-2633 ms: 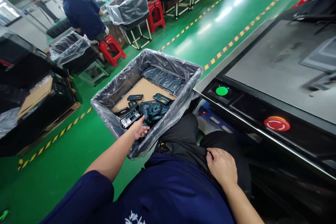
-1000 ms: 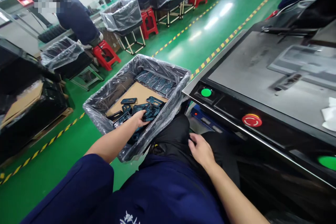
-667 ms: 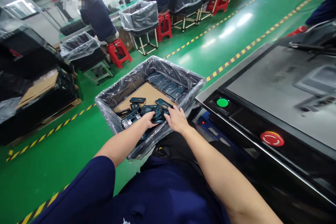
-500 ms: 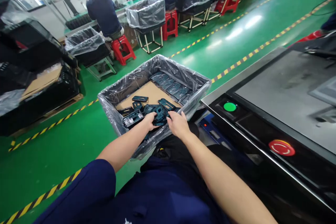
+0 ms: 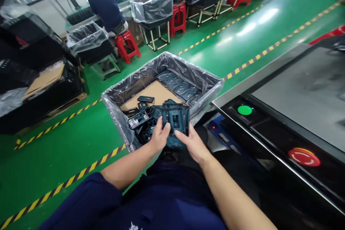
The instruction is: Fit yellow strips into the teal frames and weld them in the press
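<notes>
Together, the left hand (image 5: 159, 136) and right hand (image 5: 196, 145) pinch a dark teal, rectangular openwork piece (image 5: 181, 119) from opposite sides, thumbs in front, most fingers hidden. It is at the near right edge of a dark bin (image 5: 115, 118) lined with clear plastic.

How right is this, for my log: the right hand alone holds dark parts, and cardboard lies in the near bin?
Not alone: in the head view, the left hand and the right hand both hold those dark parts. Cardboard lies in the near bin.
</notes>
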Motion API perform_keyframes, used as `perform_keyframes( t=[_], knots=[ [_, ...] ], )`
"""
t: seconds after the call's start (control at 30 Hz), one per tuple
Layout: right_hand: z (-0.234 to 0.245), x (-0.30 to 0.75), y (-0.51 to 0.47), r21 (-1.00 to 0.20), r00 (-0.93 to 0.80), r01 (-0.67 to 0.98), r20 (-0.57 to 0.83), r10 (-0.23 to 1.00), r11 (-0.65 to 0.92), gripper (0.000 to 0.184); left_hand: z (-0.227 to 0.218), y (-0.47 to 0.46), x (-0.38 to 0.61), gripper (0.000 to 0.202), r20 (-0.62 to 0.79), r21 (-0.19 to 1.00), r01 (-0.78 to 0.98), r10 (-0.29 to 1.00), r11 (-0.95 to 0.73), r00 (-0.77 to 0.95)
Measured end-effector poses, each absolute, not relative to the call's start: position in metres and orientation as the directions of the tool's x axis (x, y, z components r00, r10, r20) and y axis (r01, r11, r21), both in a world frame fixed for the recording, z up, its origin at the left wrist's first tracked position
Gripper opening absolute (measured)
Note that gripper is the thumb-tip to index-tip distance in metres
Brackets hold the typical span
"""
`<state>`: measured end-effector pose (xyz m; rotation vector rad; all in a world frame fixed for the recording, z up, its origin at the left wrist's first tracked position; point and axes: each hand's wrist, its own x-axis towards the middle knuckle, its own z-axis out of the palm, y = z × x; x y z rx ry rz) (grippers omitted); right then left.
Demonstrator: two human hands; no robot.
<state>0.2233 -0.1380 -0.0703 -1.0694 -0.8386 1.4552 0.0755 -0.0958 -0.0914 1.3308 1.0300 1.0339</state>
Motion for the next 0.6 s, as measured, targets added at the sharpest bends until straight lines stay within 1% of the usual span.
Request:
perform_keyframes(
  t=[0.03, 0.1, 0.17, 0.2, 0.27, 0.33, 0.4, 0.43, 0.47, 0.53, 0.6],
  knots=[
    [-0.07, 0.228, -0.144, -0.883, -0.083, -0.424, -0.185, 0.979, -0.202, 0.068, -0.091, -0.102, 0.078, 0.052, 0.018, 0.999, 0.036, 0.961, -0.029, 0.275],
    [-0.076, 0.238, -0.158, -0.829, -0.161, -0.476, -0.247, 0.956, -0.295, 0.069, -0.09, -0.113, 0.083, 0.053, 0.005, 0.988, 0.147, 0.942, -0.057, 0.337],
    [-0.087, 0.246, -0.171, -0.77, -0.133, -0.513, -0.366, 0.921, -0.38, 0.063, -0.089, -0.124, 0.091, 0.053, 0.004, 0.966, 0.236, 0.918, -0.107, 0.397],
    [-0.093, 0.248, -0.177, -0.729, -0.096, -0.55, -0.43, 0.898, -0.408, 0.059, -0.088, -0.13, 0.095, 0.053, 0.023, 0.959, 0.245, 0.903, -0.141, 0.429],
    [-0.105, 0.251, -0.189, -0.65, -0.023, -0.638, -0.52, 0.854, -0.413, 0.055, -0.087, -0.137, 0.104, 0.055, 0.099, 0.947, 0.218, 0.862, -0.235, 0.498],
    [-0.112, 0.252, -0.201, -0.606, 0.007, -0.694, -0.547, 0.837, -0.39, 0.056, -0.087, -0.141, 0.113, 0.063, 0.158, 0.926, 0.198, 0.809, -0.32, 0.567],
    [-0.116, 0.254, -0.211, -0.592, 0.018, -0.712, -0.554, 0.833, -0.378, 0.056, -0.086, -0.137, 0.119, 0.074, 0.154, 0.917, 0.192, 0.757, -0.348, 0.635],
    [-0.117, 0.255, -0.216, -0.593, 0.037, -0.715, -0.56, 0.828, -0.369, 0.056, -0.086, -0.133, 0.122, 0.075, 0.138, 0.923, 0.184, 0.737, -0.337, 0.661],
    [-0.117, 0.257, -0.22, -0.598, 0.067, -0.718, -0.569, 0.819, -0.356, 0.056, -0.085, -0.125, 0.124, 0.072, 0.116, 0.934, 0.174, 0.727, -0.312, 0.677],
    [-0.119, 0.261, -0.228, -0.601, 0.128, -0.727, -0.593, 0.795, -0.331, 0.057, -0.082, -0.101, 0.127, 0.057, 0.07, 0.95, 0.184, 0.75, -0.25, 0.657],
    [-0.121, 0.265, -0.234, -0.596, 0.162, -0.738, -0.611, 0.775, -0.316, 0.06, -0.081, -0.064, 0.128, 0.042, 0.003, 0.933, 0.292, 0.819, -0.208, 0.573]
  ],
)
